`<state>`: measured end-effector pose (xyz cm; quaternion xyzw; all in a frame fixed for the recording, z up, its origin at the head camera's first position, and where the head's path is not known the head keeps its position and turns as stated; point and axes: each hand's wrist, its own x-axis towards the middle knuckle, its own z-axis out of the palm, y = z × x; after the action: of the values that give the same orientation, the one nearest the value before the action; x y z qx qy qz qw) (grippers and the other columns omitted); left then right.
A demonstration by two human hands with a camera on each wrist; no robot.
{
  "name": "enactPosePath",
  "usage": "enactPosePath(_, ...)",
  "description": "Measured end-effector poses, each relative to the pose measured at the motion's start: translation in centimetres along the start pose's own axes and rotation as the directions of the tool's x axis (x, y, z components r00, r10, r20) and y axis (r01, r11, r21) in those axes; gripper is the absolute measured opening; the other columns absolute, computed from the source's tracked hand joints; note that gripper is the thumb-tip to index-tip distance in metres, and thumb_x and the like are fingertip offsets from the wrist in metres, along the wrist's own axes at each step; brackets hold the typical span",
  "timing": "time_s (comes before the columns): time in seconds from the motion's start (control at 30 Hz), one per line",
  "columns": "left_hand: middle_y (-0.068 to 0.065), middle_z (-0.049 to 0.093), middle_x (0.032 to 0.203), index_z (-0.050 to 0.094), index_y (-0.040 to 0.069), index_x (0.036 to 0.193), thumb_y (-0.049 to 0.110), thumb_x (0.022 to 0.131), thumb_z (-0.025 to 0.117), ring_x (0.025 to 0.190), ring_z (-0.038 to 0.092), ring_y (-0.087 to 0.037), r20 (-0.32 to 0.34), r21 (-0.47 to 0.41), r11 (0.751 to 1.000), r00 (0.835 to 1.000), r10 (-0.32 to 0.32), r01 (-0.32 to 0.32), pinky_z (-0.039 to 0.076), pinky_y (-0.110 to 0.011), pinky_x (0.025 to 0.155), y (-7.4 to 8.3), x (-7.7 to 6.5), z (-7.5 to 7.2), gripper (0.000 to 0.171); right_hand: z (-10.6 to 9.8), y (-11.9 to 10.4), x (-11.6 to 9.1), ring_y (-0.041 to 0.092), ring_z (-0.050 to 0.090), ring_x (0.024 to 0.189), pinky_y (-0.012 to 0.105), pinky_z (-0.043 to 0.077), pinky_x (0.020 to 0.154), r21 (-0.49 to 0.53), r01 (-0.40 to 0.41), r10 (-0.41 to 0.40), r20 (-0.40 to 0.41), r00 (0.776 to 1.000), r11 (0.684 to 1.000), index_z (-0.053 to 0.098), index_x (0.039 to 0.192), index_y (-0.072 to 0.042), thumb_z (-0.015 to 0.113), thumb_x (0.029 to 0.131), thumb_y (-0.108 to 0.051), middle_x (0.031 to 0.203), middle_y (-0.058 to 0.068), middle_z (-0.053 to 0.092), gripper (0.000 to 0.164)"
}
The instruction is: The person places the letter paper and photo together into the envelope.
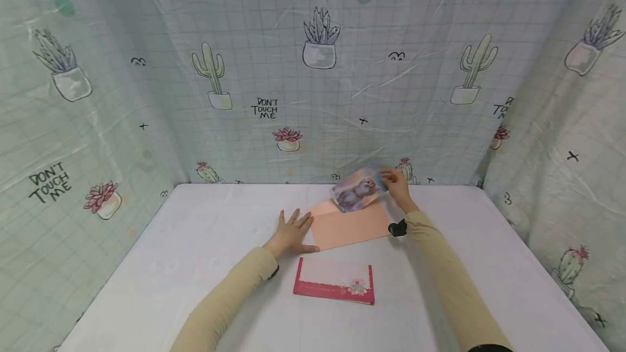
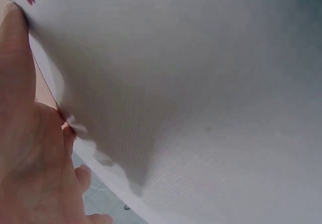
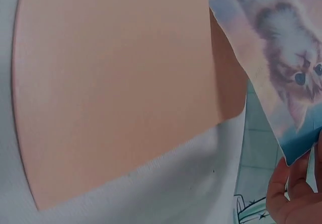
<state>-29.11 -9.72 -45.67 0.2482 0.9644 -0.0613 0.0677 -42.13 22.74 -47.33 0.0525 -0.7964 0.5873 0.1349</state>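
Note:
My right hand point(image 1: 398, 186) pinches one corner of a kitten picture card point(image 1: 357, 192), held tilted over the back part of a peach envelope point(image 1: 349, 227). In the right wrist view, fingertips grip the card's blue corner, and the envelope point(image 3: 115, 83) lies flat with a darker, round-cornered flap along one side. My left hand point(image 1: 290, 235) rests with spread fingers at the envelope's left edge, thumb at its near left corner. The left wrist view shows that hand point(image 2: 35, 163) from its side, mostly cut off by the frame.
Nearer the front of the white table point(image 1: 210, 232) lies a red-and-white flowered paper packet point(image 1: 335, 281). A curtain point(image 1: 342, 91) printed with cacti hangs behind the table and along both sides. Black wrist gear point(image 1: 398, 227) sits beside the right sleeve.

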Motion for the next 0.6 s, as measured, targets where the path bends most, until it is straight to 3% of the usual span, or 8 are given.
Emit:
enactPosePath(0.07, -0.004, 0.024, 0.148, 0.027, 0.011, 0.141, 0.067, 0.077, 0.046, 0.137, 0.017, -0.034, 0.000, -0.004, 1.000, 1.000, 0.004, -0.004, 0.013, -0.064, 0.102, 0.0, -0.1, -0.1, 0.087, 0.3, 1.0, 0.3, 0.020, 0.054, 0.076, 0.031, 0.036, 0.054, 0.008, 0.037, -0.037, 0.027, 0.999, 0.999, 0.062, 0.106, -0.012, 0.060, 0.084, -0.013, 0.091, 0.014, 0.061, 0.021)
enactPosePath(0.17, -0.004, 0.024, 0.148, 0.026, 0.011, 0.141, 0.067, 0.077, 0.046, 0.137, 0.017, -0.034, 0.002, -0.007, 1.000, 1.000, 0.007, -0.007, 0.013, -0.064, 0.102, 0.1, -0.3, -0.2, 0.087, 0.7, 0.5, -0.5, 0.022, 0.055, 0.080, 0.027, 0.037, 0.053, -0.009, 0.074, -0.073, 0.061, 0.995, 0.997, 0.060, 0.107, -0.008, 0.058, 0.085, -0.008, 0.098, 0.017, 0.058, 0.021)
enactPosePath(0.2, -0.004, 0.023, 0.149, 0.026, 0.011, 0.141, 0.067, 0.077, 0.045, 0.137, 0.017, -0.033, 0.002, -0.003, 1.000, 1.000, 0.007, -0.007, 0.013, -0.064, 0.102, 0.1, -0.3, -0.2, 0.088, 0.8, -1.2, -1.6, 0.029, 0.054, 0.086, 0.028, 0.038, 0.055, -0.058, 0.045, -0.041, 0.068, 0.997, 0.997, 0.057, 0.109, -0.002, 0.053, 0.087, -0.002, 0.104, 0.022, 0.054, 0.022)
enactPosePath(0.27, -0.003, 0.023, 0.149, 0.024, 0.012, 0.142, 0.069, 0.077, 0.044, 0.137, 0.016, -0.033, 0.001, 0.002, 1.000, 1.000, 0.004, -0.004, 0.013, -0.064, 0.102, 0.1, -0.4, 0.0, 0.088, 0.9, -2.8, -2.8, 0.033, 0.053, 0.090, 0.022, 0.037, 0.055, -0.045, 0.075, -0.070, 0.111, 0.991, 0.996, 0.054, 0.110, 0.004, 0.049, 0.087, 0.003, 0.110, 0.026, 0.050, 0.023)
enactPosePath(0.43, -0.003, 0.022, 0.149, 0.024, 0.013, 0.142, 0.069, 0.077, 0.043, 0.137, 0.016, -0.032, -0.008, -0.003, 1.000, 1.000, 0.003, -0.003, 0.013, -0.064, 0.103, 0.1, -0.5, 0.1, 0.089, 0.9, -5.1, -4.2, 0.044, 0.048, 0.099, 0.027, 0.038, 0.061, -0.011, 0.002, 0.000, 0.217, 0.976, 1.000, 0.047, 0.115, 0.011, 0.044, 0.089, 0.006, 0.115, 0.034, 0.046, 0.027)
enactPosePath(0.6, -0.003, 0.022, 0.149, 0.024, 0.012, 0.142, 0.068, 0.077, 0.044, 0.137, 0.017, -0.032, -0.010, -0.010, 1.000, 1.000, 0.001, -0.001, 0.013, -0.064, 0.103, 0.3, -0.6, -0.1, 0.088, 1.1, -3.4, -3.3, 0.036, 0.051, 0.091, 0.031, 0.042, 0.063, -0.091, -0.081, 0.102, 0.266, 0.959, 0.993, 0.050, 0.116, 0.005, 0.046, 0.090, 0.000, 0.108, 0.031, 0.051, 0.026)
